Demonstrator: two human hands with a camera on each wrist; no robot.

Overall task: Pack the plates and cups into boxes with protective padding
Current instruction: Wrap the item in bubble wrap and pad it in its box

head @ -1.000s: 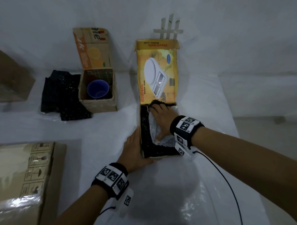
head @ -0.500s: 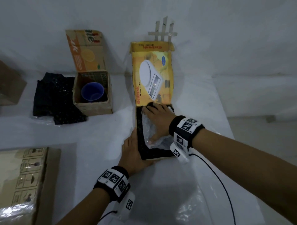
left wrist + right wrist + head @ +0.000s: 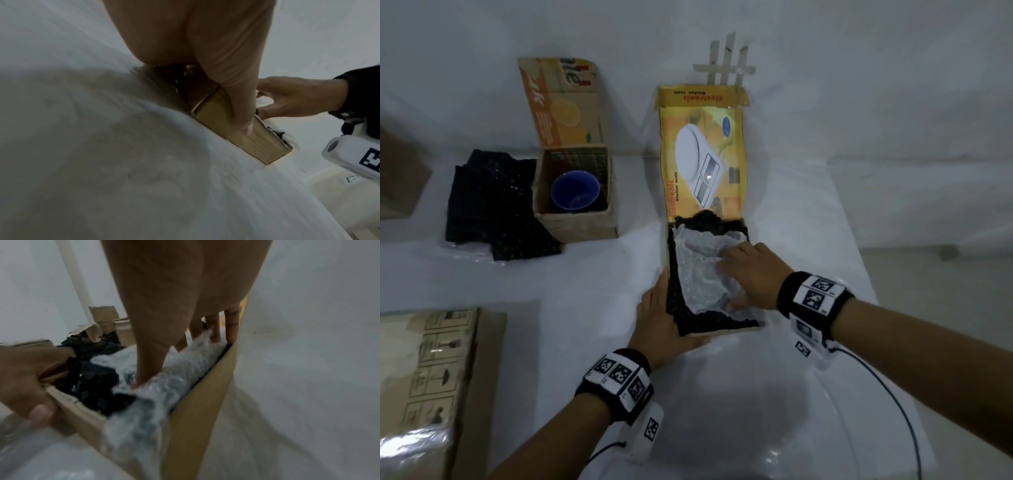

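Note:
An open yellow kitchen-scale box (image 3: 722,334) lies mid-table with its lid (image 3: 702,154) standing up behind. It is lined with black padding (image 3: 677,301), and a sheet of clear bubble wrap (image 3: 702,270) lies on top. My right hand (image 3: 753,274) presses the wrap (image 3: 180,378) down along the box's right wall with straight fingers (image 3: 231,327). My left hand (image 3: 657,325) grips the near-left corner, its thumb (image 3: 242,113) on the front wall (image 3: 246,138). Whatever is under the wrap is hidden. A blue cup (image 3: 575,190) stands in a small brown box (image 3: 575,228).
A pile of black padding (image 3: 493,209) lies left of the cup's box. A large cardboard box (image 3: 424,377) sits at the near left and another brown box (image 3: 397,178) at the far left. A sheet of clear plastic (image 3: 774,428) covers the near table.
My right hand has slid from the far end of the box back toward its near right side, uncovering more of the bubble wrap. My left hand has kept its hold on the corner.

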